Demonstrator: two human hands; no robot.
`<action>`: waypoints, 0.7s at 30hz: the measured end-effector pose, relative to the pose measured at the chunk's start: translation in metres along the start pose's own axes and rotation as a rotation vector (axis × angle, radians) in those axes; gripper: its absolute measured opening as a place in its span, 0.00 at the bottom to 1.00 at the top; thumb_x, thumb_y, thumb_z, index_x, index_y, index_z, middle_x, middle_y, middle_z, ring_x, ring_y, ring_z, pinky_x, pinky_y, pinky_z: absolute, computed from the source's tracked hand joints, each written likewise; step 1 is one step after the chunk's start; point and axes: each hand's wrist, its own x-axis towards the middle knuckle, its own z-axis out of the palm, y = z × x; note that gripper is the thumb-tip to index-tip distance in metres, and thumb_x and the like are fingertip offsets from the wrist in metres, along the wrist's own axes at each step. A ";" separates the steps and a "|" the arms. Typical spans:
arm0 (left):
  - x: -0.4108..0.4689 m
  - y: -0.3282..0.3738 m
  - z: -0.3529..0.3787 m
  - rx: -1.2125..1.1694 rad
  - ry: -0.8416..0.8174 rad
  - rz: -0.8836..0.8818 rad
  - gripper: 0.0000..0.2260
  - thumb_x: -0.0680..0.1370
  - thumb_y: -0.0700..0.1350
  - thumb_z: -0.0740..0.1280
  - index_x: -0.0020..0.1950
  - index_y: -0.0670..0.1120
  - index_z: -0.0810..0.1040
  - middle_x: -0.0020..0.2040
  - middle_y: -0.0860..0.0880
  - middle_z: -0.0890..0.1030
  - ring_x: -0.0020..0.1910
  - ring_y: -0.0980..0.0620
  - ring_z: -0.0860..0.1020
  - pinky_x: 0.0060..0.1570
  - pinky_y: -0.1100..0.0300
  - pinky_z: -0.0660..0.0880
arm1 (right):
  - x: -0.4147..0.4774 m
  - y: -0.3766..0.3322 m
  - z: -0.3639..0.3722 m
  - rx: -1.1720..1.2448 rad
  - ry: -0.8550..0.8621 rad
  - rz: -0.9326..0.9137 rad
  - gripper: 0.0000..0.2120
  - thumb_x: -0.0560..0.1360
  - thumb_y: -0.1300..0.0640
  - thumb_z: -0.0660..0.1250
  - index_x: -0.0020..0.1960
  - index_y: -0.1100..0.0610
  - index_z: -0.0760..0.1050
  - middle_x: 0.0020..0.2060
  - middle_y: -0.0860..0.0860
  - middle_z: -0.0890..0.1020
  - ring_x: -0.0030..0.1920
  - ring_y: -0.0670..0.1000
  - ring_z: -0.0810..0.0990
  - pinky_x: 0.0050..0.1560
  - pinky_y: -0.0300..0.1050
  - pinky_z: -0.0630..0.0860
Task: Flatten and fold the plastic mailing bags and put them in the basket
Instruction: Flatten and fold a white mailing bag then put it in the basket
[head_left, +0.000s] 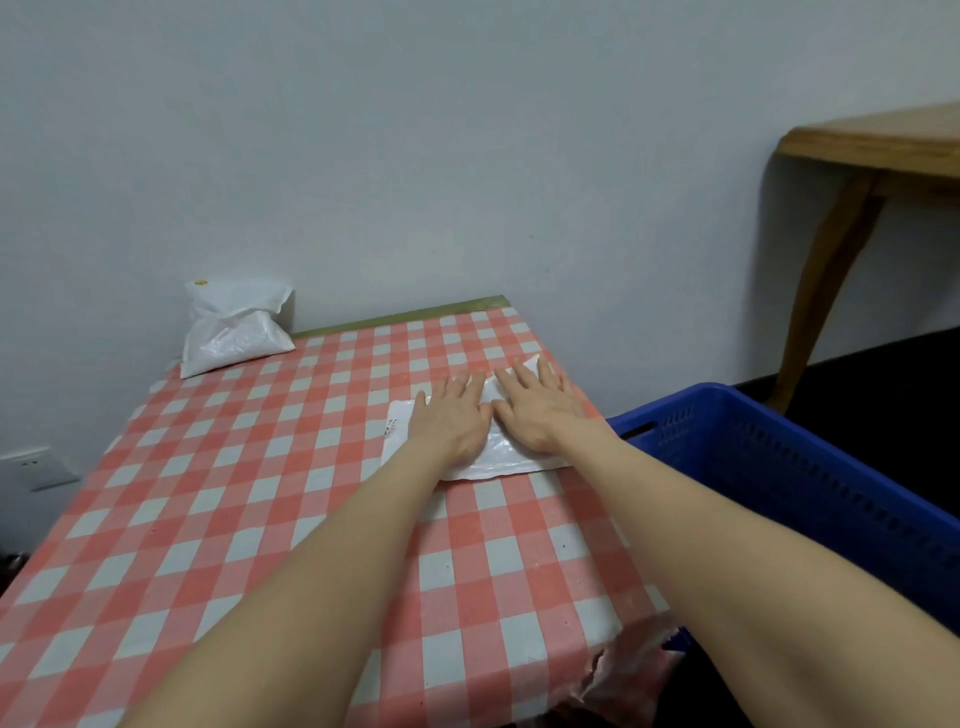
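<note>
Straight and slightly spread, laid flat: fingers (460, 384) of the left hand (457, 415), palm down on the white bag (498, 460). Just beside, equally straight and flat on the same bag, the right hand (535, 410). Pressing only, gripping nothing, curled round nothing. Side by side, close to touching at the thumbs, both forearms bare and reaching in from the near edge.

Under the palms, the bag flat on the red-and-white checked cloth (260, 493), toward the far right part of the table, close to its right edge. At the bag's left end, a strip with small dark print, too small to read. Along its near edge, light crinkles.

Just beside the table's right edge and lower down, a blue slotted basket (779, 467), apart from the bag. At the far left corner, against the wall, a second bag (234, 332), white, puffed and crumpled. At the cloth's near right corner, a torn, ragged edge. Well apart at upper right, a wooden table (872, 145). Low on the left wall, a socket (39, 467).
</note>
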 end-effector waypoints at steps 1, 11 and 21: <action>0.001 0.001 0.002 0.008 -0.018 -0.001 0.24 0.83 0.51 0.44 0.79 0.50 0.45 0.79 0.50 0.46 0.78 0.47 0.45 0.75 0.44 0.45 | 0.000 0.000 0.003 0.000 -0.015 0.004 0.27 0.82 0.44 0.42 0.79 0.50 0.43 0.79 0.50 0.43 0.77 0.57 0.36 0.76 0.58 0.39; -0.003 0.001 0.017 0.051 0.006 -0.015 0.24 0.83 0.52 0.42 0.79 0.52 0.45 0.79 0.53 0.46 0.78 0.49 0.45 0.75 0.45 0.43 | 0.002 0.002 0.015 0.046 -0.021 0.037 0.27 0.82 0.44 0.42 0.79 0.50 0.43 0.79 0.51 0.43 0.78 0.56 0.38 0.76 0.60 0.39; -0.005 0.002 0.016 0.071 -0.026 -0.017 0.24 0.83 0.52 0.41 0.79 0.52 0.44 0.79 0.53 0.46 0.78 0.49 0.46 0.75 0.45 0.41 | 0.001 0.002 0.014 0.039 -0.055 0.048 0.27 0.82 0.44 0.41 0.79 0.49 0.42 0.78 0.53 0.42 0.78 0.55 0.37 0.76 0.60 0.39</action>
